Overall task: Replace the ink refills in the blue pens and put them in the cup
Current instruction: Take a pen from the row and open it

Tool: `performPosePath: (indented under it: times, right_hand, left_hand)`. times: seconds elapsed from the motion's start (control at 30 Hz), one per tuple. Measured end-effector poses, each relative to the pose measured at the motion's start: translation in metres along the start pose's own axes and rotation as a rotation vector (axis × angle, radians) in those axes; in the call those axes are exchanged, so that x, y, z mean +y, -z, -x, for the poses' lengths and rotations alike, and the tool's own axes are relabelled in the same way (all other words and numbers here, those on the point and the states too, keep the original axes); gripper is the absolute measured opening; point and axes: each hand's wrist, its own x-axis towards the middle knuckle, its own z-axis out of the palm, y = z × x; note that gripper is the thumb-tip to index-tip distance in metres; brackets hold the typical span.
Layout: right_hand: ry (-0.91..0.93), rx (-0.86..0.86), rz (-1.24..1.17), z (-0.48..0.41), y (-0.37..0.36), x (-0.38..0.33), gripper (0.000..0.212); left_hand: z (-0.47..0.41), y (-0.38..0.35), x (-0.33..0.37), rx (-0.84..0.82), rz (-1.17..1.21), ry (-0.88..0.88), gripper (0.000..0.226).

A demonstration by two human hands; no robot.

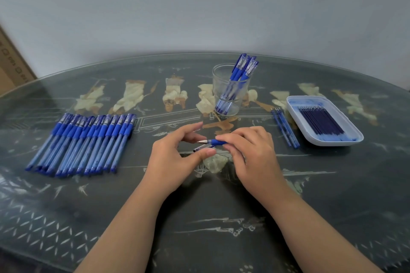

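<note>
Head view: right fingers [233, 139] grip blue pen [214, 142]; left fingers [205, 153] pinch its cap [200, 147].

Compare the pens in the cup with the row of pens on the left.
Pose: the cup pens stand leaning in the cup, caps up; the row of pens lies flat, side by side. Count: the cup pens are few; the row of pens holds many more. Both are blue and capped.

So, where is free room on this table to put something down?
Bare dark table lies between the row of blue plastic pens and the left hand, and near the front edge below that row. Crowded: right, by clear glass cup, loose blue refills, white tray.
</note>
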Motion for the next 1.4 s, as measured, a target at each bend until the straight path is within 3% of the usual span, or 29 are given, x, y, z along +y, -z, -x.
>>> performPosePath:
  times: [0.13,0.23,0.6,0.97,1.4]
  right_hand:
    - [0.003,0.002,-0.005,0.000,0.000,0.000,0.023]
    - [-0.002,0.007,-0.008,-0.001,0.000,0.000,0.024]
    - [-0.042,0.042,0.004,0.001,-0.001,0.003,0.025]
    - [-0.049,0.055,0.024,0.001,-0.002,0.005,0.023]
    - [-0.067,0.043,0.037,0.000,-0.001,0.004,0.023]
  left_hand:
    - [-0.001,-0.001,0.000,0.062,-0.012,-0.010,0.015]
    - [-0.002,-0.002,-0.001,0.091,0.017,0.047,0.006]
    - [-0.001,0.003,-0.007,0.251,0.172,0.084,0.010]
    - [-0.004,-0.003,-0.014,0.178,-0.325,0.151,0.014]
    - [-0.004,-0.002,-0.016,0.195,-0.273,0.158,0.019]
